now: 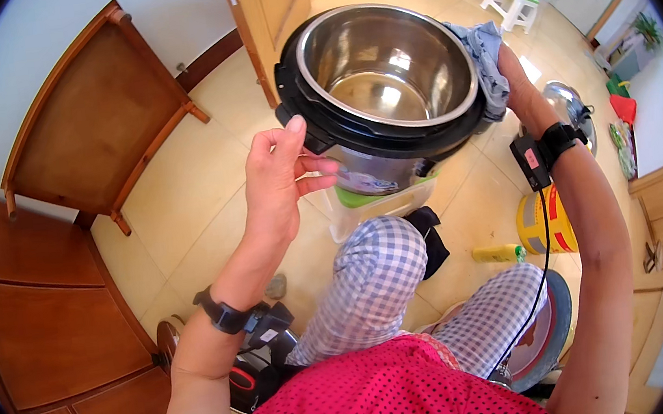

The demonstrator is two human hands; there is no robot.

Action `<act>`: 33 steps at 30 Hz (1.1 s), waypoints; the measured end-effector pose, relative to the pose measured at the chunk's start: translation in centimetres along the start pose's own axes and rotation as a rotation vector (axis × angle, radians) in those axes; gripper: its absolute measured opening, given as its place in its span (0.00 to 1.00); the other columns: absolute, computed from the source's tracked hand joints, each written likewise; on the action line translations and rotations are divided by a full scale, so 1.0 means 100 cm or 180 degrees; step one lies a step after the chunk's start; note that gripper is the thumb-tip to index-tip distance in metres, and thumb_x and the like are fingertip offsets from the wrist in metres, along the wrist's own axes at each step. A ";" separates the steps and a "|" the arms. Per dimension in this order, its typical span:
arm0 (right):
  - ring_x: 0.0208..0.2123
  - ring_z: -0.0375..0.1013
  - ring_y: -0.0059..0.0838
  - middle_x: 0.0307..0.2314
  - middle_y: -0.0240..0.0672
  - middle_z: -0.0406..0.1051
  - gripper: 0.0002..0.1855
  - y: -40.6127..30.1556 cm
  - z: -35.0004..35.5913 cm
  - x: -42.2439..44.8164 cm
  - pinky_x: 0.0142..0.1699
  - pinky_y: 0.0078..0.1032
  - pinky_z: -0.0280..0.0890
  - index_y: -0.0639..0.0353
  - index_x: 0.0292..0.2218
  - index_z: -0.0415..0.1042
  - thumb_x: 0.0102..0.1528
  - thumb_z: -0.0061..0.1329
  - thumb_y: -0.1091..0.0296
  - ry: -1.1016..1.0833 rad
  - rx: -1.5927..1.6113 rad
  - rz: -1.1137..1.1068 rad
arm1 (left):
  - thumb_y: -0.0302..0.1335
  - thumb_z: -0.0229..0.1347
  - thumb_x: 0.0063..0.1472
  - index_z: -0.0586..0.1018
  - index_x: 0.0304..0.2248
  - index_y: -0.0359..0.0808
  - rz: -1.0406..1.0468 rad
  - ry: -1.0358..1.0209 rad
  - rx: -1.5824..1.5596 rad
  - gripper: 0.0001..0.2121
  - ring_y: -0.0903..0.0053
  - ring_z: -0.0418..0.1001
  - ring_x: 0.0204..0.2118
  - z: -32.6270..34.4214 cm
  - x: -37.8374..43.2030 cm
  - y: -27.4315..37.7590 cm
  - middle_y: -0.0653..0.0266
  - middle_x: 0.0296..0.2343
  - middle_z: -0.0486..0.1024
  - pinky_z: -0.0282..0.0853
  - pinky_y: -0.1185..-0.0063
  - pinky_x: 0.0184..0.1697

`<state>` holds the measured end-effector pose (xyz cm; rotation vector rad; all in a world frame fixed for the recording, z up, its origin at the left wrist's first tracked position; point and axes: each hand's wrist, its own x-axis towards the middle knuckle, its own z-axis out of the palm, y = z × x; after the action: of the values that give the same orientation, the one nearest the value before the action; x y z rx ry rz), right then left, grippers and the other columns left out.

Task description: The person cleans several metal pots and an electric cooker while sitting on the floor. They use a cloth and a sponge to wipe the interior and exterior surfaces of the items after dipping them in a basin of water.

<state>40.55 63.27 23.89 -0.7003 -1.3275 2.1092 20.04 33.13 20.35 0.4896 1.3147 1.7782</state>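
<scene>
An electric pressure cooker (357, 164) with a black rim stands in front of me, lidless and tilted a little towards me. Its steel inner pot (378, 79) is bare inside. My left hand (278, 170) is at the black side handle (314, 135), thumb on top and the lower fingers spread beneath the rim. On the far right side, my right hand (516, 75) presses a grey-blue cloth (483, 61) against the cooker's outer rim; its fingertips are hidden by the cloth. Beneath the cooker is a translucent plastic box (387, 207) with something green at its top.
A wooden table (94, 111) lies on its side at the left, near a wooden cabinet (44, 325). To the right are a yellow bucket (536, 223), a yellow bottle (496, 254) and a metal lid (561, 95). A green-topped stool (510, 2) stands behind.
</scene>
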 end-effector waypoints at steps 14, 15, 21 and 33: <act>0.27 0.72 0.18 0.29 0.33 0.74 0.19 0.003 -0.037 0.024 0.32 0.17 0.68 0.66 0.38 0.73 0.59 0.43 0.57 0.0577 -0.1381 -0.0292 | 0.36 0.55 0.58 0.68 0.38 0.33 0.0198 0.0121 -0.0161 0.16 0.81 0.72 0.17 0.022 0.022 -0.013 0.64 0.25 0.75 0.72 0.85 0.18; 0.27 0.72 0.18 0.29 0.33 0.74 0.18 0.005 -0.039 0.023 0.32 0.17 0.68 0.66 0.38 0.73 0.58 0.44 0.58 0.0547 -0.1260 -0.0359 | 0.33 0.54 0.59 0.69 0.37 0.34 0.0218 0.0162 -0.0213 0.13 0.83 0.71 0.18 0.020 0.020 -0.014 0.65 0.25 0.75 0.70 0.86 0.18; 0.27 0.71 0.17 0.29 0.30 0.73 0.15 0.002 -0.026 -0.003 0.32 0.15 0.66 0.63 0.39 0.72 0.58 0.44 0.61 0.0726 -0.1477 -0.0732 | 0.30 0.52 0.59 0.67 0.37 0.34 0.0452 0.0054 -0.0458 0.10 0.86 0.68 0.18 -0.002 0.010 -0.022 0.67 0.23 0.72 0.66 0.86 0.19; 0.36 0.68 0.15 0.37 0.29 0.71 0.20 0.007 0.082 -0.062 0.42 0.15 0.63 0.65 0.49 0.66 0.58 0.45 0.63 0.0683 -0.2178 -0.1543 | 0.24 0.49 0.58 0.67 0.38 0.31 0.0552 0.0287 -0.0630 0.10 0.83 0.69 0.19 -0.057 -0.028 -0.041 0.64 0.25 0.72 0.65 0.85 0.18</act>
<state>39.31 53.56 27.26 -0.7405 -1.8759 1.1575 19.11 27.88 14.91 0.4275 1.1699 2.0711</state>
